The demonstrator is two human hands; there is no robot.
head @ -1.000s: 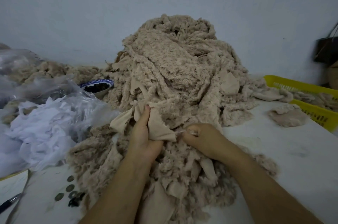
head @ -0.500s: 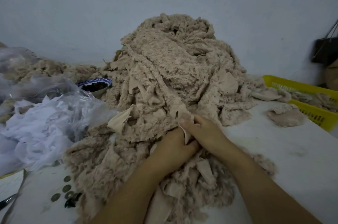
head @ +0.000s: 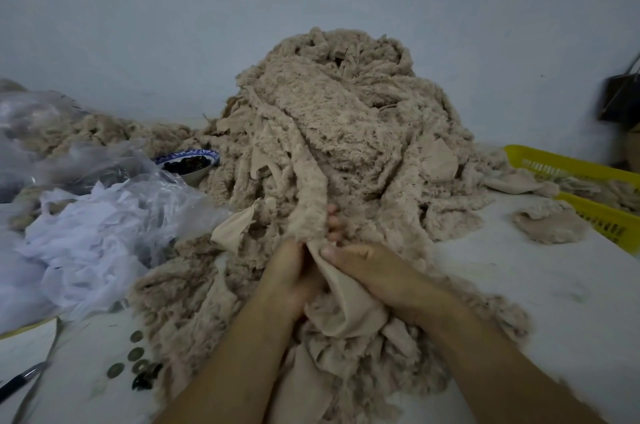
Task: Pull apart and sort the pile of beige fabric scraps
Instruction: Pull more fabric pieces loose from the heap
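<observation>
Your pile of beige fabric scraps [head: 346, 133] is one tall heap on the white table [head: 536, 285], against the wall: fuzzy, curly fleece strips with smooth backing. At its near foot, your left hand [head: 287, 281] curls around a fleecy strip [head: 311, 202], and your right hand [head: 377, 274] pinches a smooth fold [head: 349, 306] under its thumb. To the right, one separate scrap [head: 550, 221] lies beside one yellow slotted basket [head: 588, 212]. To the left are one blue-rimmed bowl [head: 188, 164], a clear plastic bag [head: 104, 233] of white scraps and a few round discs [head: 135, 352].
</observation>
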